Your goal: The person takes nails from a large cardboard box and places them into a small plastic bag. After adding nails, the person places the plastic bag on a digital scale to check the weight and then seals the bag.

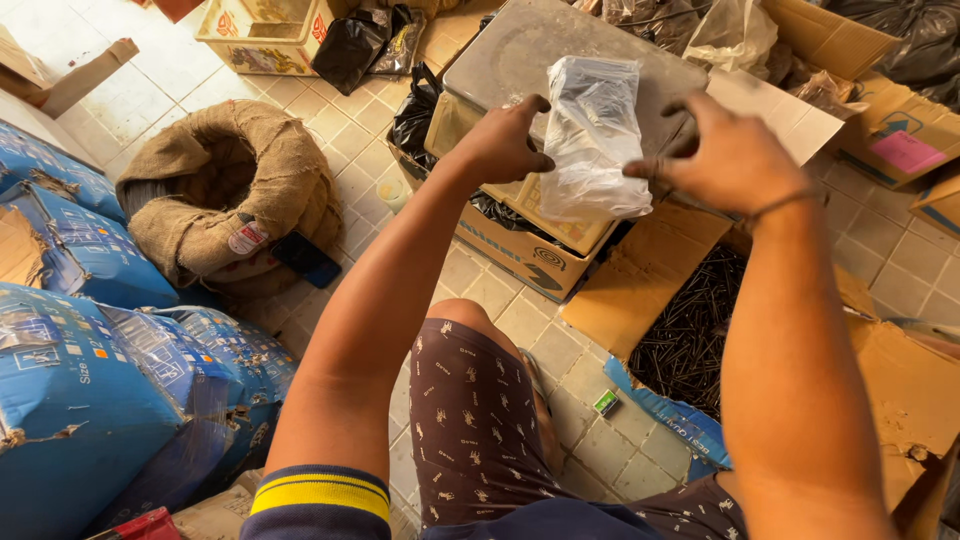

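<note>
While both hands grip — plastic bag (593, 140) upright, long axis vertical.

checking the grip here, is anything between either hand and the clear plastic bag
Nothing visible. The left hand grips the clear plastic bag at its left edge, and the right hand pinches its right side with the fingertips. The bag is held just above the flat grey platform, with no object in between.
</note>
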